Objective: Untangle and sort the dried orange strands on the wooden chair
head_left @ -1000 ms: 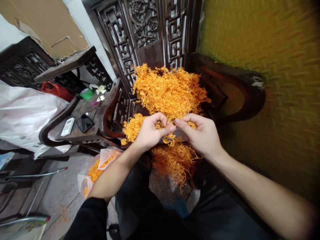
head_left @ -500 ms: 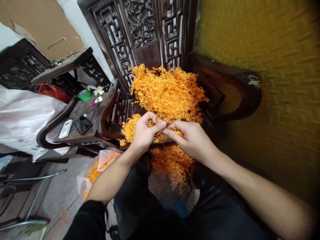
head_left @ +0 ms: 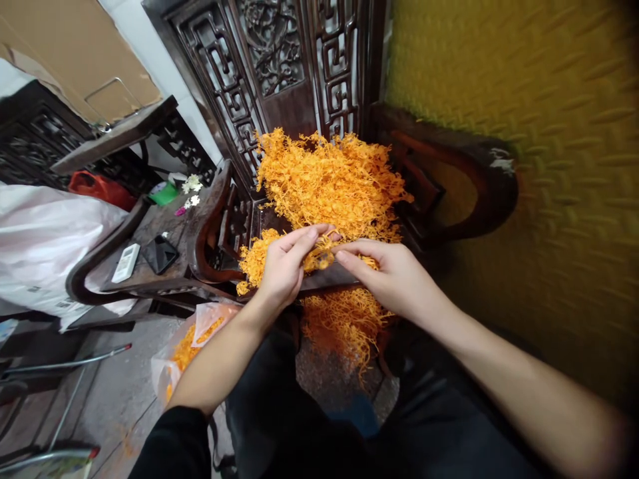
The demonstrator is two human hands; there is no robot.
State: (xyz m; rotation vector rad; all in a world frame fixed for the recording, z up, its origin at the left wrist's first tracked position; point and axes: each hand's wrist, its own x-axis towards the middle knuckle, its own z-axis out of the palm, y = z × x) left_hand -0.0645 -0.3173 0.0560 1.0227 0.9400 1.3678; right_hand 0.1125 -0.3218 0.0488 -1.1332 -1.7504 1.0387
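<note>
My left hand point(head_left: 285, 266) pinches a small orange stringy piece point(head_left: 319, 256) between thumb and fingers, just above the chair seat's front edge. Close on its right, my right hand point(head_left: 394, 271) has thumb and forefinger pressed together at the piece's side; whatever lies in that pinch is too small to make out. Behind both hands a big heap of tangled orange strands point(head_left: 332, 183) fills the dark carved wooden chair point(head_left: 289, 110). A smaller orange clump point(head_left: 254, 259) is beside my left hand. More orange strands point(head_left: 344, 319) lie below the seat edge, between my knees.
To the left, a wooden side table point(head_left: 150, 233) carries a white handheld device point(head_left: 126, 263), a black object point(head_left: 160, 253) and green tape point(head_left: 164, 193). A plastic bag point(head_left: 162, 372) with orange pieces stands on the floor. The chair's curved armrest point(head_left: 499, 179) juts out at right.
My fingertips have drawn slightly apart, and my left fingers have straightened, with more of the orange piece showing between the hands. The view has shifted a little.
</note>
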